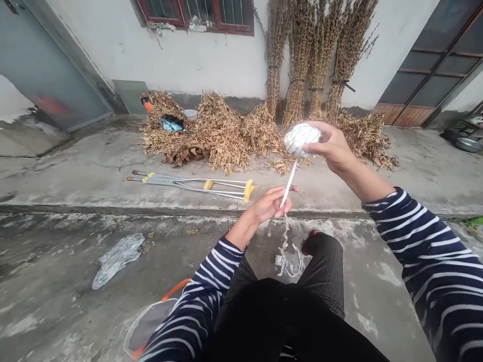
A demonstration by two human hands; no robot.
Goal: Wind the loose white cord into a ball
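A white ball of cord [302,139] is gripped in my right hand [330,143], held up to the right with the fingers curled round its side. From its underside a taut white strand [290,182] slants down to my left hand [273,202]. The fingers of my left hand are closed on this strand, lower than the ball and to its left. Below that hand, a twisted tail of cord [285,236] hangs towards the ground between my legs, where loose loops [296,266] show. The part of the cord inside my left fingers is hidden.
A pair of crutches [188,183] lies on the raised concrete step. Heaps of dried plants [222,133] and tied upright bundles [298,75] line the white wall. A crumpled plastic bag [118,259] and an orange-rimmed bag [151,322] are on the lower ground, left.
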